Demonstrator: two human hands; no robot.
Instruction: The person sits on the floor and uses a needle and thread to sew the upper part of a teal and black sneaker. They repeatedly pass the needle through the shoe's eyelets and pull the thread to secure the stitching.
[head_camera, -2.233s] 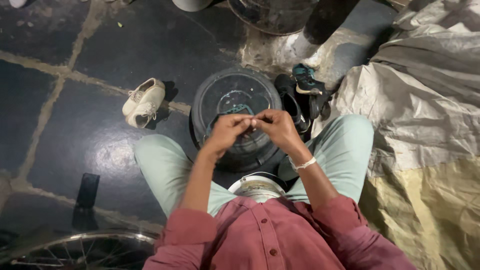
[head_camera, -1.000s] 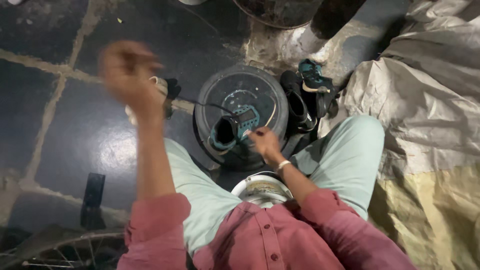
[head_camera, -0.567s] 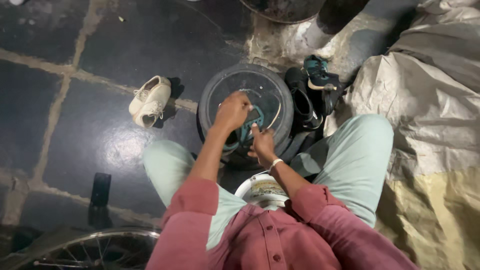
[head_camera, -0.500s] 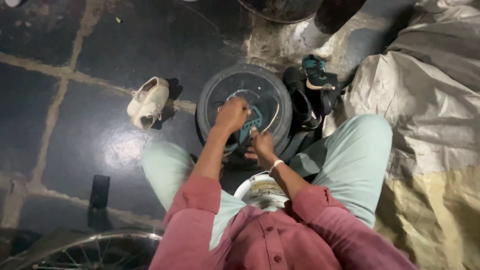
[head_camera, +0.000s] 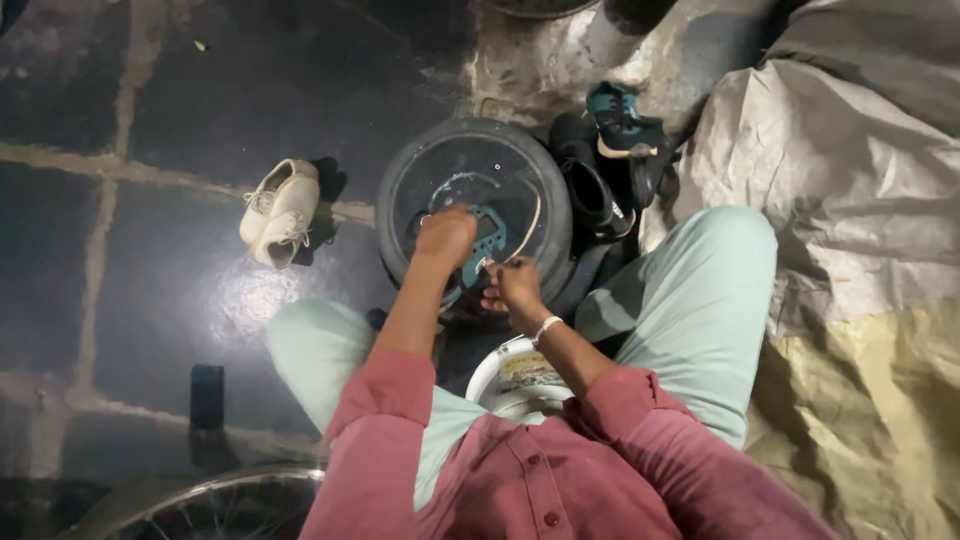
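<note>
- Sitting over a round dark tub (head_camera: 470, 150) set on the floor (head_camera: 150, 300) between the knees, both hands reached into it from the near rim.
- Left hand (head_camera: 446, 235) curled shut, knuckles up, over the heel end of a teal shoe (head_camera: 487, 245) lying in the middle of the tub; whether gripping shoe or lace, could not tell.
- Right hand (head_camera: 513, 290) at the tub's near rim, fingers pinched on a pale lace (head_camera: 522, 228) arcing up and away toward the far right side.
- Shoe just beyond the right hand and directly under the left; left hand nearer. Long axis hard to judge, mostly hidden by the left hand.
- White bowl (head_camera: 515, 375) in the lap, just behind the right wrist.
- Crowded to the tub's right: black shoes (head_camera: 595, 190) touching its rim, another teal shoe (head_camera: 620, 120) behind them, then grey tarp (head_camera: 850, 200).
- Open floor to the tub's left, with only a white shoe (head_camera: 280, 212) near that side.
- Dark flat object (head_camera: 207, 396) and wheel rim (head_camera: 200, 505) well apart, near the bottom-left corner of the floor.
</note>
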